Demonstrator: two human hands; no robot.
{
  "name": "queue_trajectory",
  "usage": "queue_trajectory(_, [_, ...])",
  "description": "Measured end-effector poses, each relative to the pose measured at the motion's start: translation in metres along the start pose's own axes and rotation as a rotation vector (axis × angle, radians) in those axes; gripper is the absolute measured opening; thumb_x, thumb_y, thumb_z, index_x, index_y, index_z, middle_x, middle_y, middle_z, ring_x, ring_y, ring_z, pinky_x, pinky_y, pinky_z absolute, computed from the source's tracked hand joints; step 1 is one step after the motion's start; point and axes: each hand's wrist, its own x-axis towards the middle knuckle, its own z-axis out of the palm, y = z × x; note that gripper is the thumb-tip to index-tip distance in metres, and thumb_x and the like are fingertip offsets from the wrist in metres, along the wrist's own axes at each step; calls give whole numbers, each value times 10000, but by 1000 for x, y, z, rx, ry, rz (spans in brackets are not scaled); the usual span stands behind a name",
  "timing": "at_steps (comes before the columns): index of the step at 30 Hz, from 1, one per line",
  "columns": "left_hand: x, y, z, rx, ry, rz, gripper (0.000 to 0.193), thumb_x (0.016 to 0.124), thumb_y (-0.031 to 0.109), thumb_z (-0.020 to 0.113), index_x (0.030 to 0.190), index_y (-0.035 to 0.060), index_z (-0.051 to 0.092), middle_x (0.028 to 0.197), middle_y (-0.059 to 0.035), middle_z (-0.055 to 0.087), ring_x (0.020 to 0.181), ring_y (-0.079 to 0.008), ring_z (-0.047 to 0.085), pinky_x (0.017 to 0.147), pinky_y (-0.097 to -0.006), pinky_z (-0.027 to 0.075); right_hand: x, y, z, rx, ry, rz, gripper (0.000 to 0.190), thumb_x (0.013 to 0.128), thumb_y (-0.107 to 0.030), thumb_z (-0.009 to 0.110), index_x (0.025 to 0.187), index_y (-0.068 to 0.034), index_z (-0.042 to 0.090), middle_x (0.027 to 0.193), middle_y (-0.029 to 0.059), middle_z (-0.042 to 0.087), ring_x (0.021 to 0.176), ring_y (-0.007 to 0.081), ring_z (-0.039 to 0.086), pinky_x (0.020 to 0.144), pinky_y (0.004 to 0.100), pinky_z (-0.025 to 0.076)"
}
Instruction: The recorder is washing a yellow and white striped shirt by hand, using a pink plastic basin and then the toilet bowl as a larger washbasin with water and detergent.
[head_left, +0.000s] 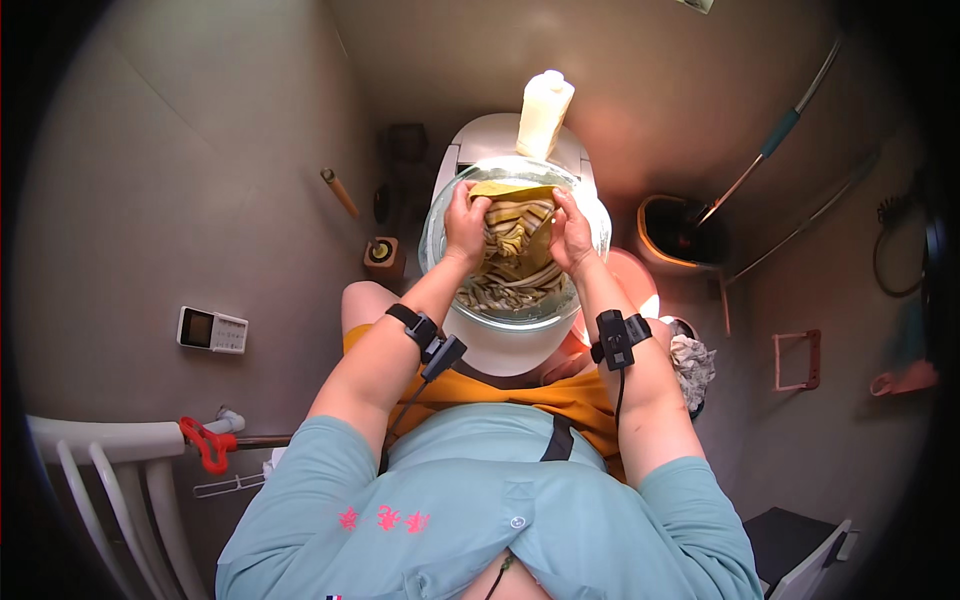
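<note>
A wet striped garment (517, 221) with a yellow-green edge is stretched between my two hands. My left hand (466, 223) grips its left edge, and my right hand (570, 229) grips its right edge. The lower part of the cloth lies bunched in a clear basin (442, 296), which rests on a white toilet (495, 356). Behind the basin a pale plastic bottle (545, 112) with a white cap stands on the toilet's rear.
A pink basin (626, 277) is right of the toilet, near a mop bucket (649, 244) with a mop handle (750, 172). Crumpled paper (691, 367) fills a bin by my right knee. A toilet brush holder (385, 259) stands left. A control panel (212, 330) is on the left wall.
</note>
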Motion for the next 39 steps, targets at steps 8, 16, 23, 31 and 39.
queue_trajectory(8, [-56,30,50,829,-429,309,242,852,321,610,815,82,625,715,-180,625,681,-367,618,601,-445,484,3,39,1,-3,342,283,347,932,-401,548,1109,-103,575,909,69,620,824,225,608,767,362,523])
queue_trajectory(16, [-50,5,63,892,-284,316,225,882,313,542,861,108,633,694,-165,641,658,-330,642,590,-442,509,-7,36,-2,36,138,239,274,947,-365,532,1018,-103,570,873,44,604,773,198,581,696,315,499])
queue_trajectory(23, [-34,-2,55,932,-215,193,235,901,302,525,855,105,643,707,-166,639,664,-353,627,601,-435,500,8,54,-21,-106,300,240,324,967,-393,471,967,-91,587,891,80,618,830,216,602,728,372,517])
queue_trajectory(31, [-11,-21,28,865,-115,94,257,913,333,552,880,97,648,751,-171,648,735,-367,631,639,-441,488,11,37,-26,-487,360,362,440,920,-470,537,1032,-45,569,918,108,618,819,217,577,689,348,476])
queue_trajectory(39, [-25,-52,-20,1074,-274,100,410,914,194,520,1307,90,464,984,-195,594,889,-376,591,764,-453,479,-1,42,-61,-1761,249,-44,465,876,-396,575,1141,-15,553,896,226,656,884,392,629,788,455,488])
